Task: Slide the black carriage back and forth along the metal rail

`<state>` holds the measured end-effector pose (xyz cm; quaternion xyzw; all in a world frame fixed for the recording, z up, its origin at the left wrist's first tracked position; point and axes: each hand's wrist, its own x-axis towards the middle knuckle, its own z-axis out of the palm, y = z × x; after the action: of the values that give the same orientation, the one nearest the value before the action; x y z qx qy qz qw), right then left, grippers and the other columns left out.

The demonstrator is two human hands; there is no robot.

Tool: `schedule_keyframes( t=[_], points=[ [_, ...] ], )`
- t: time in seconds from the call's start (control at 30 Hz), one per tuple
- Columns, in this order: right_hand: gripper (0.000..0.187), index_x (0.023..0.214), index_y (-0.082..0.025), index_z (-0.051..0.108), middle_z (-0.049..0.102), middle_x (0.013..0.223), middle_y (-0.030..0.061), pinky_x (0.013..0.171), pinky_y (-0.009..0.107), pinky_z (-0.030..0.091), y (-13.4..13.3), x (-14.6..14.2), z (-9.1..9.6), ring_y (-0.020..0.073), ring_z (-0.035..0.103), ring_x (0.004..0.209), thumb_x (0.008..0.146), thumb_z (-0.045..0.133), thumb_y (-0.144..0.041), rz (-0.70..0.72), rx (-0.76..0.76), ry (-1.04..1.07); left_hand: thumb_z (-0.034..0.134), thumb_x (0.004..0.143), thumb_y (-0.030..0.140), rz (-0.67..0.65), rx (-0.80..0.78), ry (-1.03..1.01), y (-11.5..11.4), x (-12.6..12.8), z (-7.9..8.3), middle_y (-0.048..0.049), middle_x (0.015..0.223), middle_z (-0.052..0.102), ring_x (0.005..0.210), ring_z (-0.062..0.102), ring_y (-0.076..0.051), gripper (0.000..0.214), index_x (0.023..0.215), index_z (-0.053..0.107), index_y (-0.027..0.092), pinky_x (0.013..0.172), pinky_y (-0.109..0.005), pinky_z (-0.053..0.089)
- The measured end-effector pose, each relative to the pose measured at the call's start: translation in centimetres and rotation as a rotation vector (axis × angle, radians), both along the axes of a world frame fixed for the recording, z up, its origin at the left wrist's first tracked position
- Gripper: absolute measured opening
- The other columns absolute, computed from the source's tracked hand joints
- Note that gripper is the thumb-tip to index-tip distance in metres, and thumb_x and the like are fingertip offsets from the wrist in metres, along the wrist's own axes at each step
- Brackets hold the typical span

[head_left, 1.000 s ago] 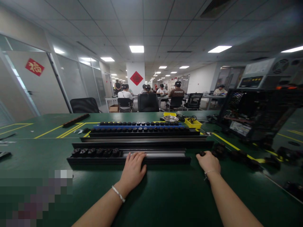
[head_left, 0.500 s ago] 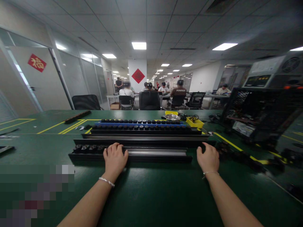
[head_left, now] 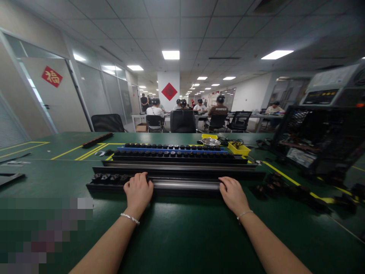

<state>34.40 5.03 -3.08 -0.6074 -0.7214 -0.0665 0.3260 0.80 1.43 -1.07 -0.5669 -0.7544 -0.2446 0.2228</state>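
Black parts (head_left: 110, 177) are seated leftward in the near channel (head_left: 185, 185) on the desk (head_left: 182, 239). Left hand (head_left: 138, 192) and right hand (head_left: 234, 195) are curled over it, grip unclear. Cables (head_left: 237, 143) are contained in the yellow bin (head_left: 242, 150) beyond.

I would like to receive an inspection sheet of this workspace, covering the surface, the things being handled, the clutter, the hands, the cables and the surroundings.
Surface: green table with yellow lines.
Things handled: front rail, with black parts seated toward its left end and bare metal showing between the hands.
Clutter: loose dark pieces at right; metal bowl and yellow bin beyond the rails.
Hands: left hand on the rail beside the parts; right hand at its right end; anything under the fingers is hidden.
Cables: dark cables in the bin.
Surroundings: open-sided black case at right; chairs and seated people beyond.
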Motion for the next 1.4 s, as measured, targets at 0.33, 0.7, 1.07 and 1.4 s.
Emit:
schedule_keyframes(
  t=[0.33,0.7,1.07,1.4],
  points=[
    [0.038,0.106,-0.013,0.063,0.061,0.109,0.0101,0.096,0.037,0.037,0.0,0.0,0.2,0.0218,0.049,0.107,0.084,0.036,-0.027,0.013,-0.03,0.024,0.042,0.08,0.025,-0.027,0.038,-0.041,0.0,0.4,-0.3,-0.0111,0.105,0.062,0.097,0.055,-0.024,0.037,0.113,0.05,0.012,0.09,-0.041,0.029],
    [0.037,0.104,-0.014,0.064,0.061,0.108,0.0099,0.096,0.037,0.037,0.2,0.0,-0.1,0.0214,0.05,0.106,0.083,0.036,-0.026,0.022,0.009,0.027,0.043,0.079,0.029,-0.048,-0.013,-0.095,-0.1,0.6,0.0,-0.0084,0.09,0.068,0.093,0.059,-0.024,0.038,0.114,0.049,0.014,0.097,-0.043,0.024],
    [0.039,0.105,-0.013,0.064,0.061,0.11,0.0112,0.097,0.038,0.037,0.1,0.1,0.0,0.0219,0.049,0.108,0.083,0.036,-0.027,0.027,-0.02,0.047,0.046,0.082,0.036,-0.132,-0.019,-0.118,-0.4,0.9,0.2,-0.0071,0.093,0.069,0.094,0.06,-0.023,0.03,0.106,0.051,0.019,0.1,-0.044,0.022],
    [0.037,0.104,-0.015,0.064,0.061,0.109,0.0095,0.096,0.038,0.037,0.1,0.0,0.0,0.0214,0.049,0.108,0.082,0.036,-0.025,0.024,-0.001,0.053,0.046,0.085,0.036,-0.158,-0.107,-0.106,-0.5,1.2,0.3,-0.006,0.094,0.07,0.08,0.065,-0.023,0.033,0.111,0.049,0.018,0.08,-0.033,0.041]
  ],
)
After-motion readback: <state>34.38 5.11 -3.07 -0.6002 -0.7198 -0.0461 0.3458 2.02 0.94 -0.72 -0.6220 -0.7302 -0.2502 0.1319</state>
